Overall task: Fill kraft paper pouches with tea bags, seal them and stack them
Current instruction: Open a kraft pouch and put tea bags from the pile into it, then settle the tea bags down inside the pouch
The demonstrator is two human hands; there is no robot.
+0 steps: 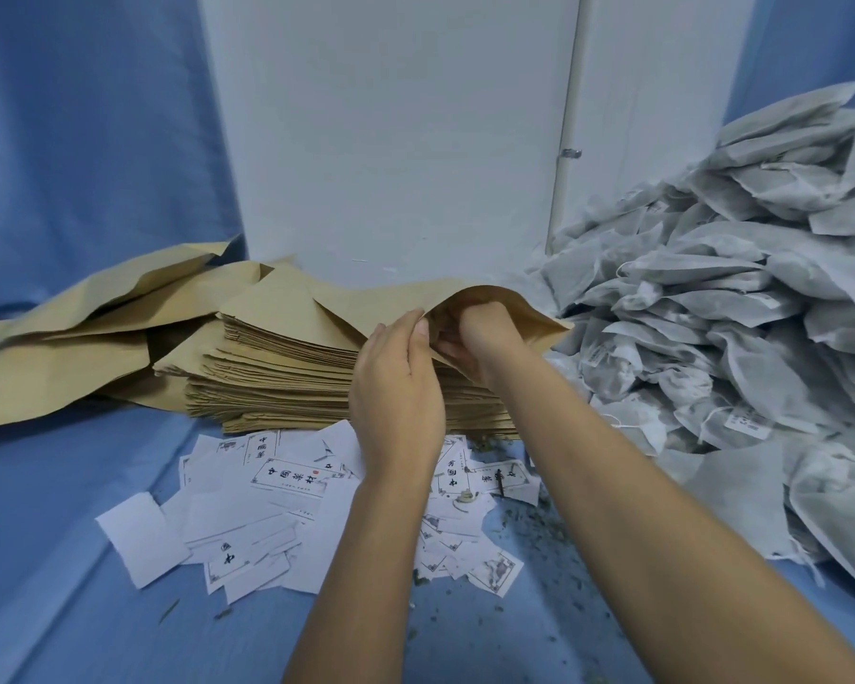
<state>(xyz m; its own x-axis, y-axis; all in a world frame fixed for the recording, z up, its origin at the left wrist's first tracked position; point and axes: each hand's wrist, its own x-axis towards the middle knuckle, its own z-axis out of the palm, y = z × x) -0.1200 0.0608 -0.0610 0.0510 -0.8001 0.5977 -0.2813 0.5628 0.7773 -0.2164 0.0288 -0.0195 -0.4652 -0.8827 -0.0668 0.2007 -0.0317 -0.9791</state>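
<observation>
A kraft paper pouch (381, 303) lies on top of a tall stack of flat pouches (287, 382) at the middle of the table, its mouth lifted open toward me. My left hand (398, 382) pinches the near edge of that mouth between thumb and fingers. My right hand (475, 333) reaches into the opening, its fingers hidden inside the pouch. A big heap of grey-white tea bags (741, 308) with strings and small tags fills the right side.
Loose kraft pouches (70, 338) lie crumpled at the left. White printed labels (277, 515) are scattered on the blue cloth (70, 585) in front of the stack, with tea crumbs (529, 530) around them. A white wall panel (391, 140) stands behind.
</observation>
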